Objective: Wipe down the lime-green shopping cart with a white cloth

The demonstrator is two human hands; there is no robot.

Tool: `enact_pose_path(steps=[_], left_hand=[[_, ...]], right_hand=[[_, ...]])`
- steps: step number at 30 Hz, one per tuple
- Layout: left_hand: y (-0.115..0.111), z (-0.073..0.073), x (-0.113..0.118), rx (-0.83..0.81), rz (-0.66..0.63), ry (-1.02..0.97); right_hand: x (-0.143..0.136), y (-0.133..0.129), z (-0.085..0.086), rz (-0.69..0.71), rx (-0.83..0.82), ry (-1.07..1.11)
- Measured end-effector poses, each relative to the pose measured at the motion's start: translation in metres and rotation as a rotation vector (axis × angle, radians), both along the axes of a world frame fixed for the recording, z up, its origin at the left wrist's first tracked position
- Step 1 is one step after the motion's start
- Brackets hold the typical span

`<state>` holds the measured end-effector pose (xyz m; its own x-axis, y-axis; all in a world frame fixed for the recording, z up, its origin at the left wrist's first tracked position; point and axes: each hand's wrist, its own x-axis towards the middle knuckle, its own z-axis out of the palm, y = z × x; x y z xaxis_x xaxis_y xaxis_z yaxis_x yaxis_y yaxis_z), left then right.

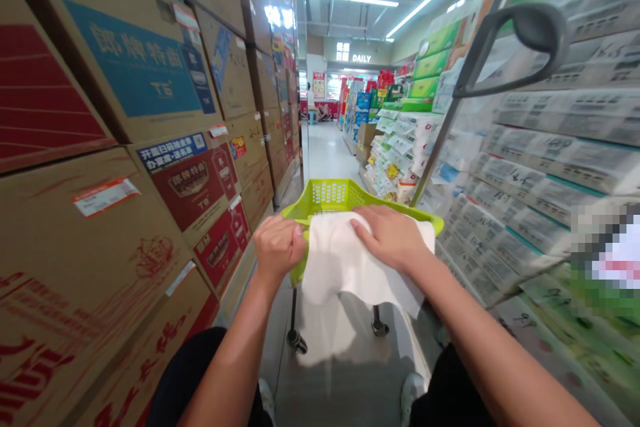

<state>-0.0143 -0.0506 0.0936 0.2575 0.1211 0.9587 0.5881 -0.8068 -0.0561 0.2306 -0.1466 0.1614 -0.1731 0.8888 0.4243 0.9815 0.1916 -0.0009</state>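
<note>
Under the flattened right hand, we note white cloth lying crosswise; alongside, the left hand grips the green basket rim.

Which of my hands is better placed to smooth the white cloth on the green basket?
Probably your right hand: it rests open on the white cloth, fingers extended. Your left hand is curled closed at the left side of the green basket.

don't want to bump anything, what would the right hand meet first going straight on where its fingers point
The right hand lies on the white cloth, so it would brush over that first; beyond it, probably the left rim of the green basket, though depth is unclear.
</note>
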Motion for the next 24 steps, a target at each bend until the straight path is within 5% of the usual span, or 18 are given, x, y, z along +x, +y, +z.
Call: enact_pose_path(steps=[3, 6, 10, 14, 21, 24], left_hand=[[-0.002, 0.001, 0.002, -0.023, -0.008, 0.001], [-0.008, 0.001, 0.012, -0.045, 0.025, -0.035], [-0.016, 0.003, 0.027, -0.044, 0.036, -0.031], [-0.018, 0.008, 0.030, -0.015, 0.043, 0.009], [-0.016, 0.005, 0.021, 0.099, 0.022, 0.034], [-0.007, -0.008, 0.023, 0.122, 0.041, 0.016]], right_hand=[[0.044, -0.006, -0.012, -0.174, 0.025, -0.036], [0.061, -0.010, -0.029, -0.071, 0.173, -0.056], [0.029, -0.016, -0.041, 0.187, 0.291, -0.001], [0.001, -0.012, -0.028, 0.298, 0.230, 0.057], [0.046, -0.001, 0.017, -0.160, -0.206, 0.078], [0.059, -0.007, 0.022, -0.216, -0.227, 0.080]])
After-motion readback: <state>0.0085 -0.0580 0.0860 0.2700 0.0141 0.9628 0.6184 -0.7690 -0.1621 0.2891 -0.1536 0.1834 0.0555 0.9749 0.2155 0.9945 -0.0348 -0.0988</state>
